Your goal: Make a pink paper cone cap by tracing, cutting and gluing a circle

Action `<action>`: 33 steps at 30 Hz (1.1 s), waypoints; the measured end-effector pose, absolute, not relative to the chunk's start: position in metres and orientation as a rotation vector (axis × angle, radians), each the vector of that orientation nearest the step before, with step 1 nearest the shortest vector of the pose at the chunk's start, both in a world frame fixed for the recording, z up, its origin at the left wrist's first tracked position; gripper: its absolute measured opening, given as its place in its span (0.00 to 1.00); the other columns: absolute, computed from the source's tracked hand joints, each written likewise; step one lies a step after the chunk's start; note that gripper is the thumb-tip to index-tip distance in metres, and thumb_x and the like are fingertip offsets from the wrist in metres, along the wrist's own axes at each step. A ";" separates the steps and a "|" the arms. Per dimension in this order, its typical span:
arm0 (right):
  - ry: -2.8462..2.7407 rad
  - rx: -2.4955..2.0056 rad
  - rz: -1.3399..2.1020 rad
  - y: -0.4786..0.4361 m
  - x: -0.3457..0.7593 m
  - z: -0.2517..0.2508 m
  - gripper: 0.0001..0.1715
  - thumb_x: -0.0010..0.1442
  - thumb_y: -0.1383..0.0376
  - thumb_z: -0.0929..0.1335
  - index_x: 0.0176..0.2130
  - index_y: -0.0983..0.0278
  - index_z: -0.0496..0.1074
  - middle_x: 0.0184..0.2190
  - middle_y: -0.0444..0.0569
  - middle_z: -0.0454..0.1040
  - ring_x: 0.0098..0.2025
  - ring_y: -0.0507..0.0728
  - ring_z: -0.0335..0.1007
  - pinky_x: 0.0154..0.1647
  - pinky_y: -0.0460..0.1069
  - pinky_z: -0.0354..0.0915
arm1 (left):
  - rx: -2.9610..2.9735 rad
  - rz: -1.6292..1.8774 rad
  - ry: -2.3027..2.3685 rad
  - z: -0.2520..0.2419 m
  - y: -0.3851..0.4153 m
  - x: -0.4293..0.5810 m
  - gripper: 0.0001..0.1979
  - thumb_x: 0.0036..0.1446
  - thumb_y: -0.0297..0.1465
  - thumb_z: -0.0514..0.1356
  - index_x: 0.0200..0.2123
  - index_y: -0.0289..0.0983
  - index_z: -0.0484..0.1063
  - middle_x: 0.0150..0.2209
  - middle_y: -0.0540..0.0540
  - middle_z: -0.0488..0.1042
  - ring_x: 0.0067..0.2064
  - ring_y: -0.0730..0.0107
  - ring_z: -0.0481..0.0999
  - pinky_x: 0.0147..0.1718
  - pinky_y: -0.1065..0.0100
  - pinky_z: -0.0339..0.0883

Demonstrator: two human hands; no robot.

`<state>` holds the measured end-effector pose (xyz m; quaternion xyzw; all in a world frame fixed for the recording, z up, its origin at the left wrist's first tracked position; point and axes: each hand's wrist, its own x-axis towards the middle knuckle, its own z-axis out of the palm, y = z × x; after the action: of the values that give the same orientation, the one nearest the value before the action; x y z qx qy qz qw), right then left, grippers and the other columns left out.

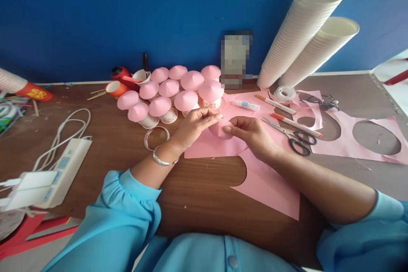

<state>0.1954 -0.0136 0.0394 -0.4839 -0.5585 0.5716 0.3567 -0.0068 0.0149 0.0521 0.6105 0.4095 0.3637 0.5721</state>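
Note:
My left hand (195, 125) and my right hand (250, 134) meet over the wooden table (127, 153), both pinching a small pink paper piece (220, 131) curved between the fingers. A silver bangle (162, 159) circles my left wrist. Under the hands lies a pink paper sheet (264, 182) with round cut-outs. Just behind the hands stands a cluster of several pink-capped paper cup mushrooms (174, 93).
Black-handled scissors (295, 138), a glue stick (245, 105), two pens (287, 112) and a tape roll (284, 93) lie right of the hands. Two stacks of white cups (306, 34) lean on the blue wall. A power strip with cables (60, 165) sits left.

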 end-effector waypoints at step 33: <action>-1.344 -1.136 1.550 -0.008 0.176 0.044 0.26 0.52 0.46 0.77 0.28 0.64 0.71 0.27 0.42 0.66 0.31 0.52 0.57 0.35 0.51 0.55 | 1.078 1.081 0.951 0.034 0.004 -0.016 0.19 0.56 0.42 0.72 0.24 0.37 0.70 0.25 0.53 0.64 0.30 0.74 0.61 0.30 0.69 0.58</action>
<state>0.1757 -0.0077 0.0444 -0.4463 -0.5284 0.6092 0.3880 -0.0161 0.0036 0.0345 0.4693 0.4139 0.4706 0.6221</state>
